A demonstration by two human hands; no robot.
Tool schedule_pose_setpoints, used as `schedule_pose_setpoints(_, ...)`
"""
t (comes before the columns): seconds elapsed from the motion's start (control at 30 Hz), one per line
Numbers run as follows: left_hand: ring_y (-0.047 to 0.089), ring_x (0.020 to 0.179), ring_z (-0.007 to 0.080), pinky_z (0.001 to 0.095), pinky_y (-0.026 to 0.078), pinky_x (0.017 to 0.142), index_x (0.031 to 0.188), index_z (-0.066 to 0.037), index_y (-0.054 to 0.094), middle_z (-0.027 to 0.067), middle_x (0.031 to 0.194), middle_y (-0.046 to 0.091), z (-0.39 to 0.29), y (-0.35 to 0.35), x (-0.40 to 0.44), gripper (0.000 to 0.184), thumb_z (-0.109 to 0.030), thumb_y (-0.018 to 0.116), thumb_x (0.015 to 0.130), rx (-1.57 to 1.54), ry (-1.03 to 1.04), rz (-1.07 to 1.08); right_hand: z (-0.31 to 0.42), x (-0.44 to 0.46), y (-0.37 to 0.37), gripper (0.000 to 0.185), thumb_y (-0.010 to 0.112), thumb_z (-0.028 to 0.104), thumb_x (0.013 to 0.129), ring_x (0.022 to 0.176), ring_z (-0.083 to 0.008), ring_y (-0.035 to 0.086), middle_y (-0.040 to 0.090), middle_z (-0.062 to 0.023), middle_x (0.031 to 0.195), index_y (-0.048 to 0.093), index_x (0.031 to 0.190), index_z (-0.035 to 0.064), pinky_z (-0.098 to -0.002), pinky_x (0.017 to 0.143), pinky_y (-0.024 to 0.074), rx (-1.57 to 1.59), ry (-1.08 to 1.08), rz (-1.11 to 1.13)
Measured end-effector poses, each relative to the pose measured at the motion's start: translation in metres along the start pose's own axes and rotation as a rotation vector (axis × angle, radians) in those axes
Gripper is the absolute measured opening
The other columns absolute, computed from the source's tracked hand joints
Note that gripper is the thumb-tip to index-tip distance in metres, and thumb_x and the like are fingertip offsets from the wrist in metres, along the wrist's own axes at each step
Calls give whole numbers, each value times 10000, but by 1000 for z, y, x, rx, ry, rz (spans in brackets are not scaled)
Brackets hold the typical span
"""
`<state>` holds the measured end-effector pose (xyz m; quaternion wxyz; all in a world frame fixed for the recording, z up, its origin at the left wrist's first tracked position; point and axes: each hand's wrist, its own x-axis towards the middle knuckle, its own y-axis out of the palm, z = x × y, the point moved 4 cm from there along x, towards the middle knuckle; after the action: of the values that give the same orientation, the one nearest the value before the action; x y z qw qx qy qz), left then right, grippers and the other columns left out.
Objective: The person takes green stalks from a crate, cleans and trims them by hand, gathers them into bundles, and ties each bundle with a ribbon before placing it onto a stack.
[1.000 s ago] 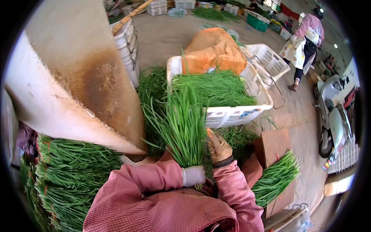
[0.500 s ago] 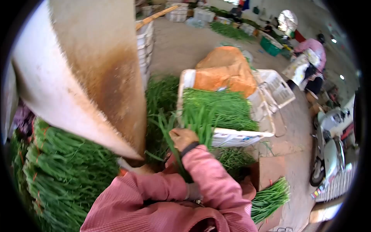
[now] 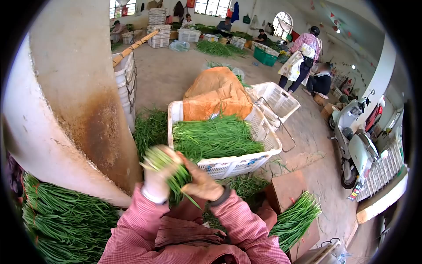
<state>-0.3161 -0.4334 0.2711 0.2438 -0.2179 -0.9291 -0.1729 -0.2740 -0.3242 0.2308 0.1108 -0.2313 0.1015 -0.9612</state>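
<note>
A bunch of garlic chives [image 3: 179, 179] is gripped in my left hand [image 3: 157, 182], which is smeared by motion. The pale stem ends point up and to the left, and the green leaves hang toward me. My right hand [image 3: 204, 181] is beside the bunch, fingers stretched and thumb apart, with its fingertips at or very near the stems; contact is hard to make out. Just beyond both hands, a white plastic crate [image 3: 228, 165] holds loose chives [image 3: 215, 136] and an orange sack [image 3: 217, 94].
A rust-stained pillar [image 3: 99, 110] rises close on my left, above stacked tied chives [image 3: 70, 215]. To my right, a tied bundle [image 3: 296, 215] lies on a brown board [image 3: 288, 185]. Farther off are a scooter [image 3: 358, 141], a second crate [image 3: 277, 101] and several people.
My view has tilted up and shifted right. My left hand has come into view with the bunch. My right hand, closed around leaves before, now has its fingers extended beside the bunch.
</note>
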Motion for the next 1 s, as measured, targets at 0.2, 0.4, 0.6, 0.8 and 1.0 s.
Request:
schedule_pose_setpoints(0.2,515,809,163,305,440,772,971,-92,468,34,875,508,-35,-103,29,284,-4,536,709,-725,53,-315,44,92,61,1046,732,286,558,1204,-326,286,272,-215,1303,86,1321,-25,-392,1013,223,-1002,-20,-82)
schedule_pose_setpoints(0.4,517,811,173,336,437,789,1032,-74,462,40,861,508,-60,-84,28,327,-61,548,717,-730,64,-343,77,95,47,931,696,167,568,1008,-338,473,479,-244,1055,149,1280,-77,-368,892,367,-763,-146,-86)
schedule_pose_setpoints(0.6,540,922,221,389,442,832,1127,-50,440,71,983,555,-40,49,30,424,-241,564,769,-1109,-308,115,128,-8,-23,480,619,231,677,730,-319,571,572,-175,844,434,1067,22,-364,620,483,-876,198,-255)
schedule_pose_setpoints(0.8,366,1163,300,482,292,966,1288,-61,259,156,1286,334,24,125,-18,783,-579,485,746,-1308,-608,206,77,-134,-43,444,623,178,690,812,-243,582,593,-111,906,456,1083,53,-294,694,466,-622,509,-573)
schedule_pose_setpoints(1.0,492,1047,269,368,440,851,1276,-44,257,167,1193,443,72,154,-46,587,-114,574,787,-716,-525,255,31,-185,-36,220,478,97,812,872,-209,540,548,-83,976,462,1022,34,-294,733,448,-468,587,-757)
